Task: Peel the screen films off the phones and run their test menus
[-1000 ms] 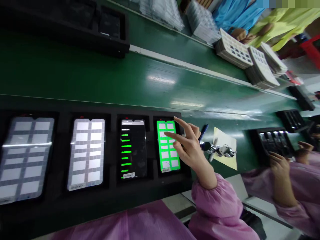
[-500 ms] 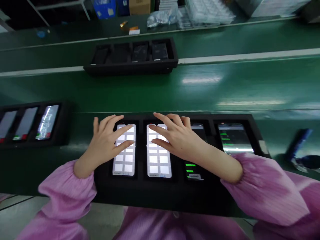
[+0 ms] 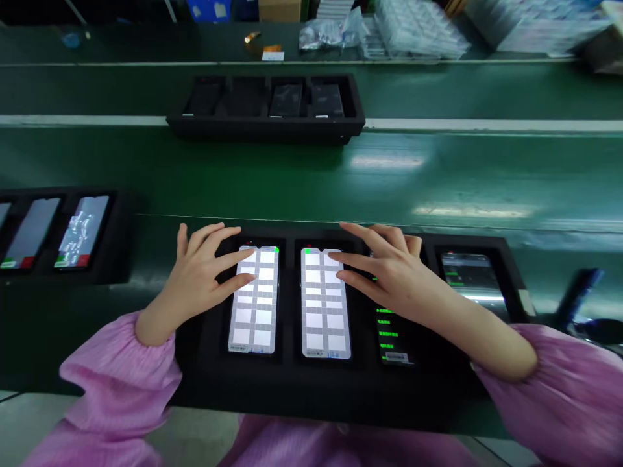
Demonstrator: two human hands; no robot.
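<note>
Two lit smartphones sit side by side in slots of a black tray (image 3: 311, 383). Each screen shows a white grid. Over the upper left part of the left smartphone (image 3: 253, 318) is my left hand (image 3: 207, 269), its fingers spread and index finger at the screen. My right hand (image 3: 389, 266), fingers also apart, reaches the top right of the other lit smartphone (image 3: 325, 324). Whether the fingertips touch the glass I cannot tell. Beneath my right hand lies a dark smartphone (image 3: 394, 340) with green text lines, partly hidden. Another dark smartphone (image 3: 472, 275) occupies the right slot.
A second black tray (image 3: 119, 240) with several phones stands at the left. Farther back, a black tray (image 3: 265, 126) holds dark items. Clear plastic trays (image 3: 418, 29) and a plastic bag (image 3: 328, 35) lie at the back; a blue object (image 3: 581, 292) is at right.
My right hand has shifted right across its phone, and my left hand sits nearer its phone's left edge. A green square now shows in a top corner of each lit screen. The view has shifted slightly.
</note>
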